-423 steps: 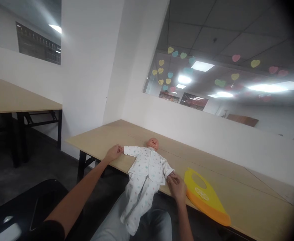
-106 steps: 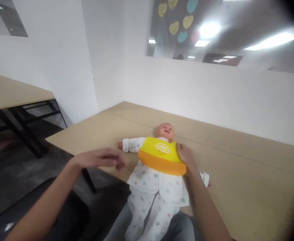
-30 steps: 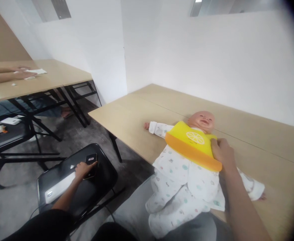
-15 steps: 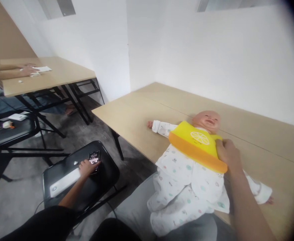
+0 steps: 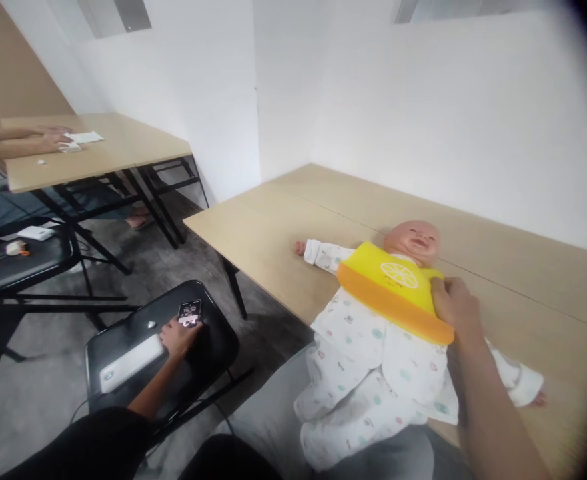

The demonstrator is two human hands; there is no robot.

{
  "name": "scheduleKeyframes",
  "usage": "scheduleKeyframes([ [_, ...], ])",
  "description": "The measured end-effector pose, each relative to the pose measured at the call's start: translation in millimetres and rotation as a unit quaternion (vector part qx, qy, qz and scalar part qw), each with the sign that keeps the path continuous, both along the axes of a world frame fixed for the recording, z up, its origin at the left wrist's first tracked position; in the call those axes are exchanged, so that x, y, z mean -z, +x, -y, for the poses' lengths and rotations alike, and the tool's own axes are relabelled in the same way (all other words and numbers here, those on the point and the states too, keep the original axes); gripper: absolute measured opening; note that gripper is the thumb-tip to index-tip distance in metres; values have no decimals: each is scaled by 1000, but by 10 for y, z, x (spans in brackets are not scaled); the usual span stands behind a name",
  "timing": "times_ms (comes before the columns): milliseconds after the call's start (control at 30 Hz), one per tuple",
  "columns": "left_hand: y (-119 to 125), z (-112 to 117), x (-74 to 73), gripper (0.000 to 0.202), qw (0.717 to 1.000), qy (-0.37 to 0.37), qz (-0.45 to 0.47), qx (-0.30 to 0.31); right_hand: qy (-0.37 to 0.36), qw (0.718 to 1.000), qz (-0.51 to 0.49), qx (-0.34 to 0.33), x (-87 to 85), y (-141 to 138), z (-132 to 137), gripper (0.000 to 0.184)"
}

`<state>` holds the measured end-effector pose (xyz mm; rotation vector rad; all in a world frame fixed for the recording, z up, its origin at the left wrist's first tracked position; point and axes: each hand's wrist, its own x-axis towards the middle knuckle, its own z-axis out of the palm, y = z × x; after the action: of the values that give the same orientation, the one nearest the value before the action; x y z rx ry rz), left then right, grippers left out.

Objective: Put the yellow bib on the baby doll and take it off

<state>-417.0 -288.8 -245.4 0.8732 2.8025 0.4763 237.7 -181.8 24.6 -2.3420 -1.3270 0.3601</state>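
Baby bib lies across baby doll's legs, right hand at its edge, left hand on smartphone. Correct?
Legs is wrong: the head view shows the baby bib across the chest of the baby doll. Right hand at its edge and left hand on the smartphone are correct.

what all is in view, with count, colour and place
Doll: one, pink and white, right of centre
Bib: one, yellow and orange, doll's chest
Near table: one, tan, centre to right
Far table: at least one, tan, upper left
Cloth or paper: count unclear, white, far table
Nearer chair: one, black, lower left
Phone: one, dark, over nearer chair
Slab: one, white, nearer chair
Small bit: one, white, by slab
Farther chair: one, black, left edge
Small items: several, mostly white, farther chair
Panel: one, brown, upper left
Walls: at least two, white, background
Window panes: two, grey, top edge
Another person's hands: two, far table
Left sleeve: one, black, bottom left
Lap: one, grey-blue, bottom centre
Left hand: one, around phone
Right hand: one, at bib
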Motion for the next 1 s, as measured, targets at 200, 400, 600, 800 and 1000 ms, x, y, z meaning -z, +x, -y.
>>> scheduleKeyframes([
  [200, 126, 119, -10, 96, 987, 134, -26, 86, 0, 1000, -13, 0, -8, -13, -2, 54],
  [400, 225, 187, -93, 95, 977, 164, -23, 130, 4, 1000, -4, -4, 11, 13, -2, 55],
  [600, 297, 185, -109, 94, 984, 162, -16, 78, 1, 1000, 1, -5, -9, -7, -2, 55],
  [800, 303, 197, -88, 94, 981, 173, -25, 79, 0, 1000, 1, -7, -10, -6, -7, 56],
  [1000, 278, 214, -84, 92, 979, 181, -23, 91, -4, 1000, 0, -4, -3, 6, -11, 55],
])
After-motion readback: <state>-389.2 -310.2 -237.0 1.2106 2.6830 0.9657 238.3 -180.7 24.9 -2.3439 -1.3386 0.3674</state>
